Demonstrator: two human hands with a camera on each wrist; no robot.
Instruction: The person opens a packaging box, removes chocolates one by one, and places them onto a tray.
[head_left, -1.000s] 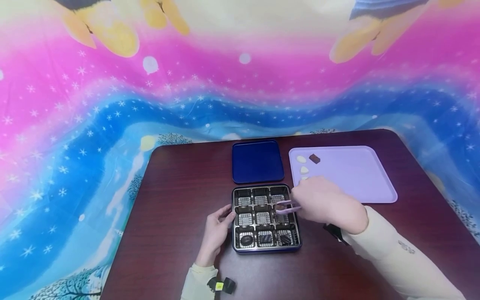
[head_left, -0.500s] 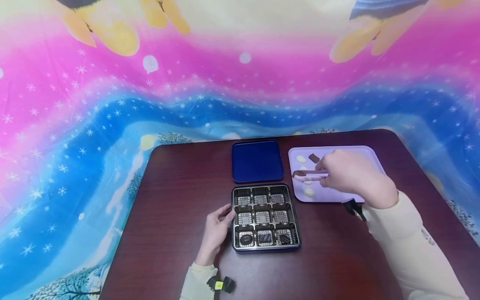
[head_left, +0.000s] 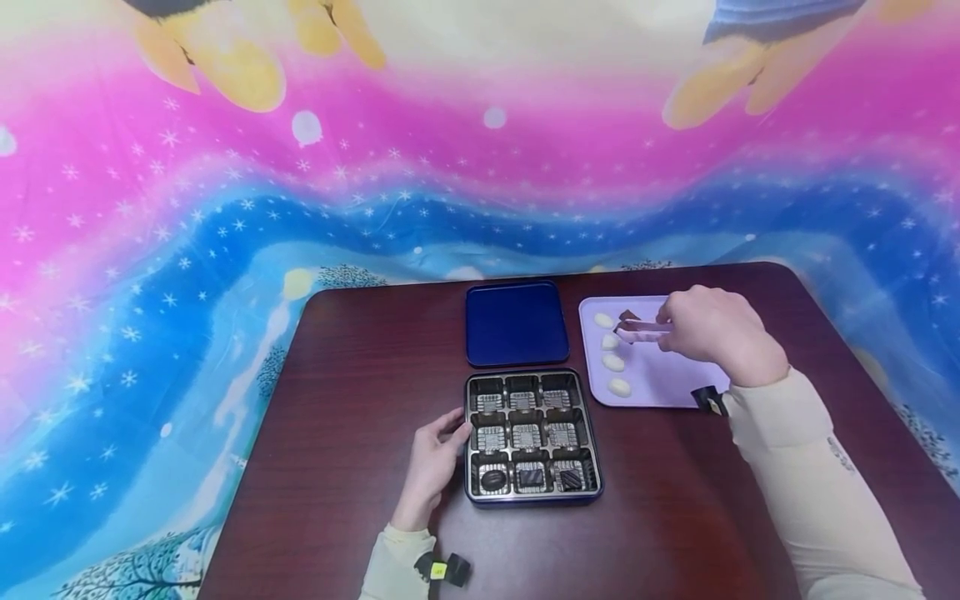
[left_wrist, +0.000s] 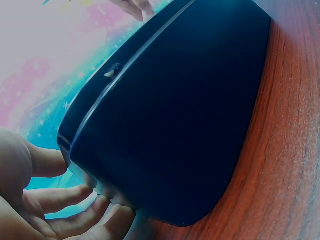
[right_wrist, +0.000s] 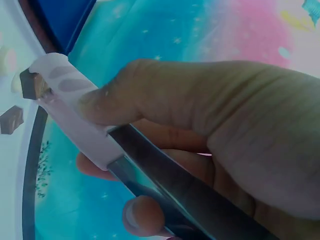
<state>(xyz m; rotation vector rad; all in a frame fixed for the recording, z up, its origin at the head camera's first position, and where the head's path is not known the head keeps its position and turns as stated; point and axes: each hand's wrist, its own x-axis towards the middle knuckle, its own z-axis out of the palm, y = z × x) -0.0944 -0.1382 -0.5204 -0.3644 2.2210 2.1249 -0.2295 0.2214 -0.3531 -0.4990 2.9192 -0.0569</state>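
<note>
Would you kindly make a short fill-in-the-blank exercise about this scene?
The tray bears ____ white pieces.
In the box, ____ of nine compartments hold dark pieces.
The lid is coloured ____.
The tongs are held not by the left hand but by the ____ one.

Missing words: four; three; blue; right.

My right hand (right_wrist: 195, 107), extended from three o'clock, grips a pair of tongs (right_wrist: 137, 147), thumb laid on the pale end, metal arms slanting down toward five o'clock. At ten o'clock, the tips pinch an angular brown block (right_wrist: 32, 85). A second brown block (right_wrist: 11, 120) lies apart from it on the pale tray (right_wrist: 10, 185) at nine o'clock, near blurred cream shapes. A dark blue panel (right_wrist: 62, 17) shows at eleven; snowflake-patterned cloth (right_wrist: 175, 30) spreads across twelve.
</note>
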